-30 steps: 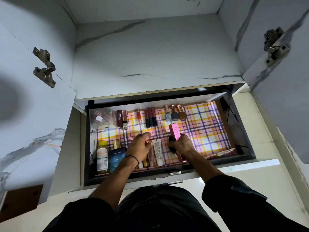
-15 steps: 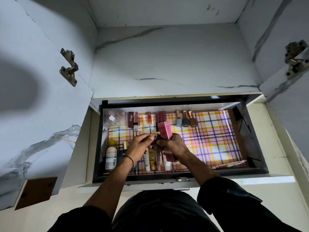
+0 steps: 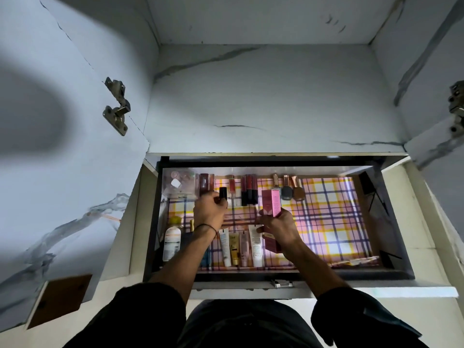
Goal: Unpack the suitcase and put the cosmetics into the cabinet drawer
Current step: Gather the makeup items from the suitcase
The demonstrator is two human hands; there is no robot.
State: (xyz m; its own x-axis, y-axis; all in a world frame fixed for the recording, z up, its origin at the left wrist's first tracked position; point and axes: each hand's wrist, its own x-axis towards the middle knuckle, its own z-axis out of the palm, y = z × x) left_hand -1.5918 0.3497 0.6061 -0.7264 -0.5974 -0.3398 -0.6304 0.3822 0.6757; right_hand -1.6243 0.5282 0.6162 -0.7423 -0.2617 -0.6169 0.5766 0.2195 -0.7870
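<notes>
The fingers (image 3: 214,197) of the left hand (image 3: 210,211) pinch a small black tube (image 3: 223,192) upright, apparently to slot it into the back row of lip products (image 3: 248,188) (things look sorted by kind). The right hand (image 3: 280,228) curls round a pink box (image 3: 271,202), probably waiting its turn. Both hover inside the drawer (image 3: 301,274), lower centre of the frame.

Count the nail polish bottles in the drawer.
3, side by side at the back of the drawer, just right of the pink box: pale bottle, grey bottle, brown bottle. The box may hide more.
</notes>
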